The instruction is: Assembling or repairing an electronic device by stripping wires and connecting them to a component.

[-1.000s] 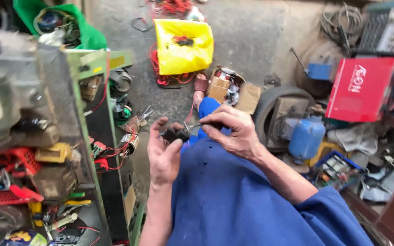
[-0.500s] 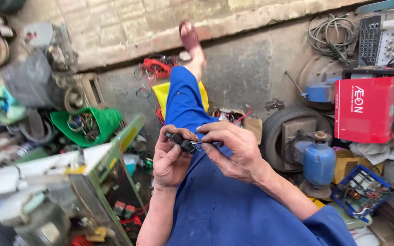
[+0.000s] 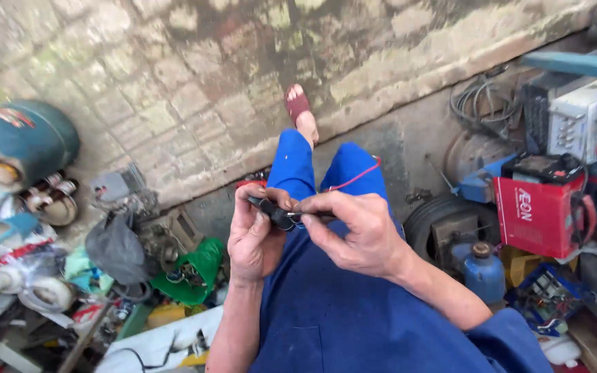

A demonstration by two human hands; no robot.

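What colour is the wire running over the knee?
Red wire, thin, curving across the blue trousers; shows in the head view.

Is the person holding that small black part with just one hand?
No: both the left hand and the right hand pinch the small black part above the lap.

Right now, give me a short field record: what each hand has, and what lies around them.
left hand: cradles a small black part
right hand: fingers pinch at the same part
wire: red wire runs over the blue trousers
right side: red machine case, blue canister
left side: green bag, teal cylinder
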